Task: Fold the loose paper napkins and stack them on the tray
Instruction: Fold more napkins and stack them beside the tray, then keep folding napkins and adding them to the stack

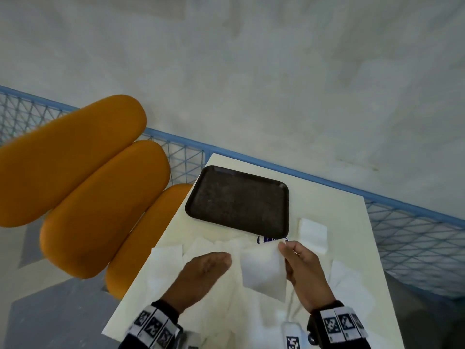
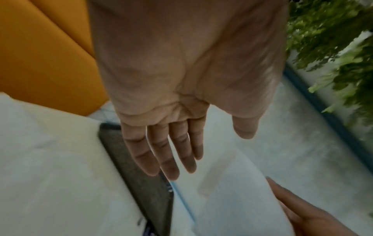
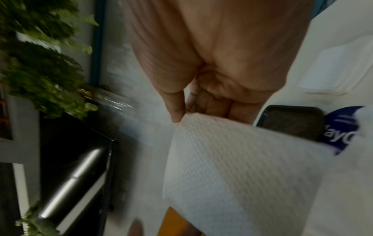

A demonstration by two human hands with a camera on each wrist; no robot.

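My right hand [image 1: 299, 265] pinches the right edge of a white paper napkin [image 1: 263, 270] and holds it up above the table; the right wrist view shows thumb and fingers [image 3: 178, 111] on the textured napkin [image 3: 242, 167]. My left hand [image 1: 203, 273] hovers just left of that napkin with straight fingers [image 2: 167, 153] and holds nothing. The dark brown tray [image 1: 239, 200] lies bare on the table beyond both hands. Several loose white napkins lie on the table: one [image 1: 313, 234] right of the tray, one [image 1: 166, 260] at the left edge, one [image 1: 348, 285] at the right.
The white table [image 1: 327, 205] is small, with its edges near on the left and right. An orange padded chair [image 1: 83, 187] stands to the left. A blue mesh fence [image 1: 412, 238] runs behind. A blue-printed napkin pack [image 1: 270, 240] lies at the tray's near corner.
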